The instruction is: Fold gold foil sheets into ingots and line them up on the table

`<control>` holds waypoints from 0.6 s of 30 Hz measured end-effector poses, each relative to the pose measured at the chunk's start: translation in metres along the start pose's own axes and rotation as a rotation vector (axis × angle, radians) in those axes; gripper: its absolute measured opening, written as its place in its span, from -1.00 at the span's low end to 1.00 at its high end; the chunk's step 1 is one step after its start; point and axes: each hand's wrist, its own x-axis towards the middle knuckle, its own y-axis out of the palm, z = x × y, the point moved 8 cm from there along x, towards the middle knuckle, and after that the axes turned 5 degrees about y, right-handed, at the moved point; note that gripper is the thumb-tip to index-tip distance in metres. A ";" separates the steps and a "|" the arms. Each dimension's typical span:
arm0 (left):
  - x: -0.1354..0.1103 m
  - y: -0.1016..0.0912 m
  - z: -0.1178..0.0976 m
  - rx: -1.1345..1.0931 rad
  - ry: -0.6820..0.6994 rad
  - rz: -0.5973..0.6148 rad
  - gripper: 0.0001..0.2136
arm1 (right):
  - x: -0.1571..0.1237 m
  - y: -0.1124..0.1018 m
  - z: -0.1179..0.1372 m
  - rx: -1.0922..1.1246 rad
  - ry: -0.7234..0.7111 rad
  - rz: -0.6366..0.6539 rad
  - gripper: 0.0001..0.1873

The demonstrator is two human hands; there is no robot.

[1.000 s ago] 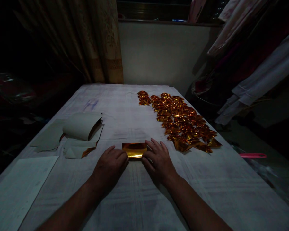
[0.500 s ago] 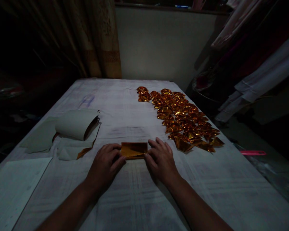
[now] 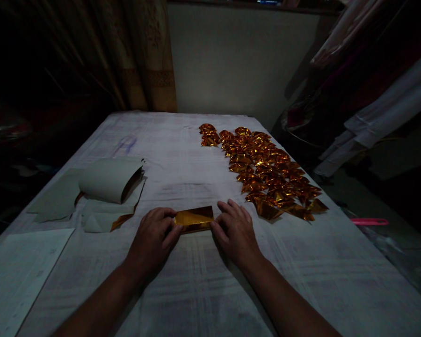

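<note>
A folded strip of gold foil paper (image 3: 195,216) lies across the cloth between my hands, shiny side up, with a fold along its near edge. My left hand (image 3: 157,229) pinches its left end between thumb and fingers. At the opposite end, my right hand (image 3: 234,229) has its thumb and forefinger on the near corner, while the other fingers are raised and slightly spread off the paper. To the right, several folded gold foil pieces (image 3: 266,173) lie in a large overlapping cluster.
Left of my hands lies a loose pile of foil-backed paper sheets (image 3: 103,180), grey side up, one curling over. A pale sheet or board (image 3: 31,267) is at the near left. The cloth-covered table (image 3: 203,290) ends at a wall (image 3: 231,61). Clothes (image 3: 389,112) hang at the right.
The gold paper has tilted, its left end a little nearer and its right end raised, and its near fold shows more clearly. Both hands keep their places at its ends.
</note>
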 end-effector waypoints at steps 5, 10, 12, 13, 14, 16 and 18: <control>-0.001 0.002 -0.001 0.016 0.005 0.011 -0.72 | 0.001 0.000 0.001 -0.009 0.006 -0.007 -0.84; 0.000 0.002 -0.001 0.026 0.005 0.013 -0.73 | 0.002 0.001 0.002 -0.033 0.007 -0.018 -0.83; 0.001 0.003 -0.001 0.029 0.003 0.015 -0.73 | 0.002 0.002 0.002 -0.038 0.004 -0.022 -0.84; 0.001 0.003 -0.002 0.033 0.000 0.015 -0.73 | 0.002 0.002 0.003 -0.039 0.004 -0.024 -0.84; 0.001 0.003 -0.002 0.037 -0.001 0.015 -0.73 | 0.002 0.002 0.003 -0.040 0.006 -0.026 -0.84; 0.002 0.002 -0.003 0.048 0.001 0.017 -0.74 | 0.002 0.002 0.002 -0.040 0.013 -0.027 -0.83; 0.002 0.002 -0.005 0.056 0.009 0.020 -0.75 | 0.002 0.003 0.002 -0.038 0.017 -0.024 -0.81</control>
